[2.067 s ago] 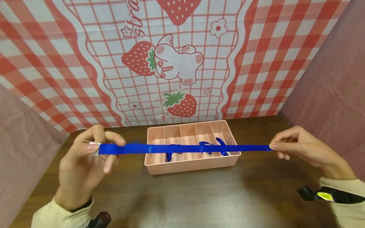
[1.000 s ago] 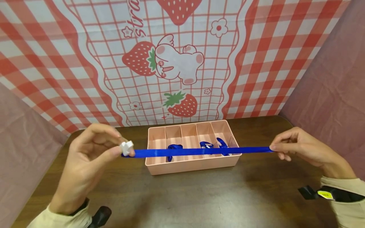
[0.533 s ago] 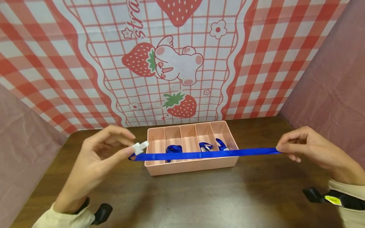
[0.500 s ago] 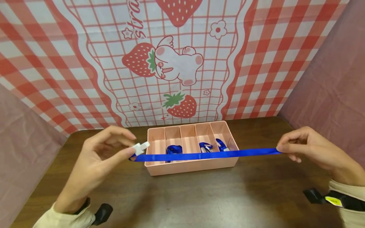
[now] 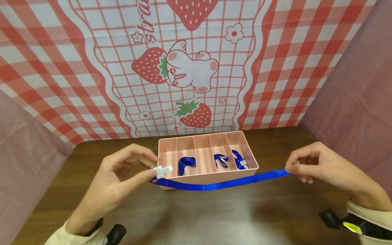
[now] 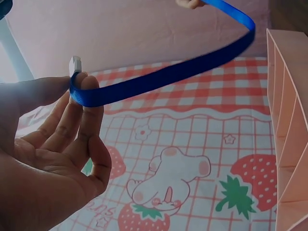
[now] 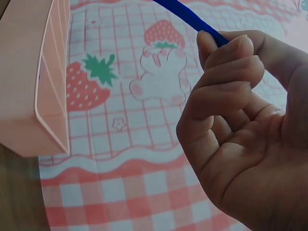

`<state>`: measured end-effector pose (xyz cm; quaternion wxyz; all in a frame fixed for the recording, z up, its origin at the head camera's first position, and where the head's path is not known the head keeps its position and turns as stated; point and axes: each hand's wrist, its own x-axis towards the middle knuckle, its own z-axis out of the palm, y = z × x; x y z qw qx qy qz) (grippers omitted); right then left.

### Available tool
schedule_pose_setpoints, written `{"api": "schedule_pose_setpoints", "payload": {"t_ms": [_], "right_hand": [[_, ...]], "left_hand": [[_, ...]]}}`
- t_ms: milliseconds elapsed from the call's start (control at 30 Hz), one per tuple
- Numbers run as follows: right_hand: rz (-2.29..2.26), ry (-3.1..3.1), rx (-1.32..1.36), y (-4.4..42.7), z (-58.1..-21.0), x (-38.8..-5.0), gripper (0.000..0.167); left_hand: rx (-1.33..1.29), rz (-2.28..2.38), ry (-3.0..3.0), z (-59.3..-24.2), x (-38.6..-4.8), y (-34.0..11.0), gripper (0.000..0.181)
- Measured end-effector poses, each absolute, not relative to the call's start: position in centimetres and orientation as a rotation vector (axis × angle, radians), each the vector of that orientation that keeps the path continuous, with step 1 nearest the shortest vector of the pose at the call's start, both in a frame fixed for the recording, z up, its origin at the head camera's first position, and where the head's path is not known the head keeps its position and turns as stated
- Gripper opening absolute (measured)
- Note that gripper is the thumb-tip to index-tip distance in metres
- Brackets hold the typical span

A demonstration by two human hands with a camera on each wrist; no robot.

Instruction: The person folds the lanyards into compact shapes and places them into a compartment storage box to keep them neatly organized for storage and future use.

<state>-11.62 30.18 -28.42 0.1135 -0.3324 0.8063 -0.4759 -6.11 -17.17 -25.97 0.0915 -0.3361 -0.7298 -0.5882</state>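
A blue lanyard (image 5: pixel 211 186) of flat ribbon hangs between my two hands, sagging slightly in front of a pink divided tray (image 5: pixel 211 177). My left hand (image 5: pixel 122 178) pinches its left end between thumb and fingertips, where a white plastic clip (image 5: pixel 163 170) sticks out. My right hand (image 5: pixel 324 168) pinches the other end, with the remaining fingers curled in. In the left wrist view the ribbon (image 6: pixel 163 78) loops round at the fingertips. In the right wrist view the ribbon end (image 7: pixel 190 18) disappears between thumb and finger.
Inside the tray, folded blue lanyards lie in the second (image 5: pixel 186 164), fourth (image 5: pixel 222 160) and rightmost (image 5: pixel 239 159) compartments from the left. The tray stands on a brown wooden table (image 5: pixel 202 214), close to a strawberry-print cloth (image 5: pixel 196 68) hanging behind.
My left hand has turned from the ribbon's end to hold the clip pointing right, and moved right and lower. The taut lanyard has dropped and now sags. My right hand shifted slightly left.
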Motion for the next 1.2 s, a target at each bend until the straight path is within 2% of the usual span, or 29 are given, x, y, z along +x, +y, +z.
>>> {"api": "schedule_pose_setpoints", "payload": {"t_ms": [233, 667, 900, 1200], "right_hand": [[-1.373, 2.311, -1.01, 27.4, -28.2, -11.2, 0.023], [-1.335, 2.213, -1.108, 20.7, -24.9, -11.8, 0.016], [-1.377, 2.167, -1.184, 18.7, -25.2, -11.5, 0.014], [-1.337, 2.144, -1.267, 16.9, -25.2, -11.2, 0.016]], "left_hand": [[-1.049, -1.77, -2.159, -26.3, -6.1, -16.3, 0.028], [-1.094, -1.911, -2.094, -25.9, -6.7, -12.6, 0.022], [-1.005, -1.967, -2.134, -26.8, -7.0, -10.3, 0.011], [-1.152, -2.176, -2.126, -28.3, -7.5, -8.0, 0.007]]}}
